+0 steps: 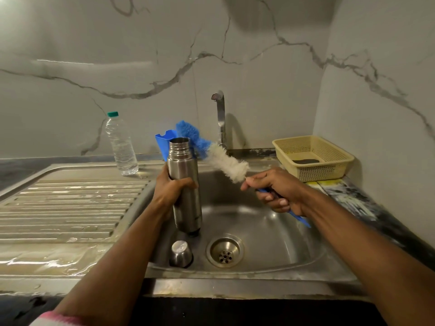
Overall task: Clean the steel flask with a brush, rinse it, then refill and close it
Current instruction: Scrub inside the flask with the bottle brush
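The steel flask [186, 184] stands upright over the sink basin [270, 229], its threaded mouth open at the top. My left hand [170, 189] is wrapped around its middle. My right hand [275, 191] grips the blue handle of a bottle brush [223, 158]. The brush has white bristles near my hand and blue bristles at its tip. It slants up to the left, outside the flask, its blue tip behind the flask's mouth. The flask's steel cap [180, 254] stands upside down on the sink floor, left of the drain [225, 251].
A tap [220, 116] rises behind the basin, with no water seen running. A plastic water bottle [121, 144] with a green cap stands at the back left by the wet ribbed drainboard [66, 208]. A blue holder [166, 142] is behind the flask. A beige basket [313, 156] sits right.
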